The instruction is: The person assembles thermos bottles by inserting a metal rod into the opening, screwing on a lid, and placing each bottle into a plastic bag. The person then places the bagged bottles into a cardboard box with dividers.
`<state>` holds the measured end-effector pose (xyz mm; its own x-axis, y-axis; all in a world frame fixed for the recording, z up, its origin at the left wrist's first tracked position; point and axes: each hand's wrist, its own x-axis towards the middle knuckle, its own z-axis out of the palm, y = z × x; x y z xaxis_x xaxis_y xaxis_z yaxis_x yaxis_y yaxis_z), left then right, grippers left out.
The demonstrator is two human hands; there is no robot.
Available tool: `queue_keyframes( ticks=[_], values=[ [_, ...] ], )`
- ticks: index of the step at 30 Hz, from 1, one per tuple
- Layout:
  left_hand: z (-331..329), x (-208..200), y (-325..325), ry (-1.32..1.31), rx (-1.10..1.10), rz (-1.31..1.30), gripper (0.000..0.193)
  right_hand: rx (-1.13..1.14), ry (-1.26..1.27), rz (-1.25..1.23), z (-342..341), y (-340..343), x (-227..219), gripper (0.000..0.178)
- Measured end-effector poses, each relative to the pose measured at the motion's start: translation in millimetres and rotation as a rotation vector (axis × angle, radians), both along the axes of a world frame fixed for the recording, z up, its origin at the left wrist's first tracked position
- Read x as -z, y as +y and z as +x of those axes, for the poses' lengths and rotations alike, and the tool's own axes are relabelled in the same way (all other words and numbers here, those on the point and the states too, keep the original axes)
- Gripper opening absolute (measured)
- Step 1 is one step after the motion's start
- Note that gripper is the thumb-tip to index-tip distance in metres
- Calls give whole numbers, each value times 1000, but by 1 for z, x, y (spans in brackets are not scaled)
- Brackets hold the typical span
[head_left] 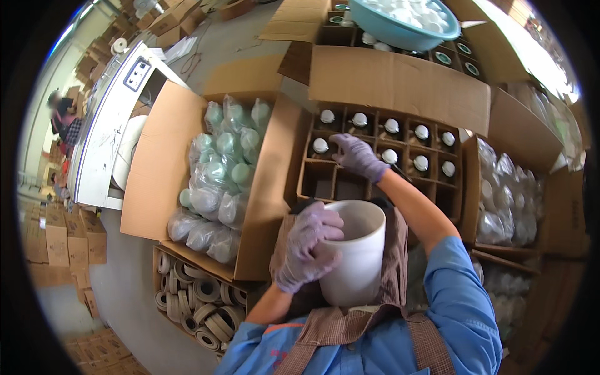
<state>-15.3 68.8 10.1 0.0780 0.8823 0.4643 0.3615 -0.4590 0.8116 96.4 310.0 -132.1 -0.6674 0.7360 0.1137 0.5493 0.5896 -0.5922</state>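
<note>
1. Fingers (325,219) of the pale lilac-gloved left hand (303,253) are bent beside the rim of a white cylindrical container (359,269); I cannot tell whether they grip it or anything else
2. Far left, a white machine with rounded openings (103,150) stands on the grey floor
3. Next comes an open brown cardboard carton (269,194), filled with rounded pale-green and clear items in plastic wrap (228,144); below it lie thick beige rings (206,289) in another box
4. The white container stands upright close against the person's body, near the front of a divided brown cardboard carton (400,81)
5. In that carton's compartments stand round white-capped items (392,126); the pale lilac-gloved right hand (361,157) reaches over them, fingers bent just beside a cap in the left column, their grip unclear
6. Above, a light-blue round basin (394,36) holds small white pieces (415,11)
7. On the right, another open carton (522,131) contains clear-wrapped items (509,200)
</note>
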Motion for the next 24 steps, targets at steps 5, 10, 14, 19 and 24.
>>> queue_keyframes(
  ticks=[5,10,14,19,24],
  values=[
    [-9,3,-4,-34,-75,-2,41,-115,-551,68,-96,38,85,46],
    [-16,6,0,-201,-59,-10,42,-160,-563,22,-103,42,96,51],
    [-17,14,19,-697,-404,-337,50,-199,-309,185,-62,33,27,55],
    [-62,56,83,-1068,-522,-820,90,-289,49,518,-2,-14,-123,64],
    [-43,36,126,-1678,606,-656,86,-660,-40,890,45,-77,-220,61]
  ],
)
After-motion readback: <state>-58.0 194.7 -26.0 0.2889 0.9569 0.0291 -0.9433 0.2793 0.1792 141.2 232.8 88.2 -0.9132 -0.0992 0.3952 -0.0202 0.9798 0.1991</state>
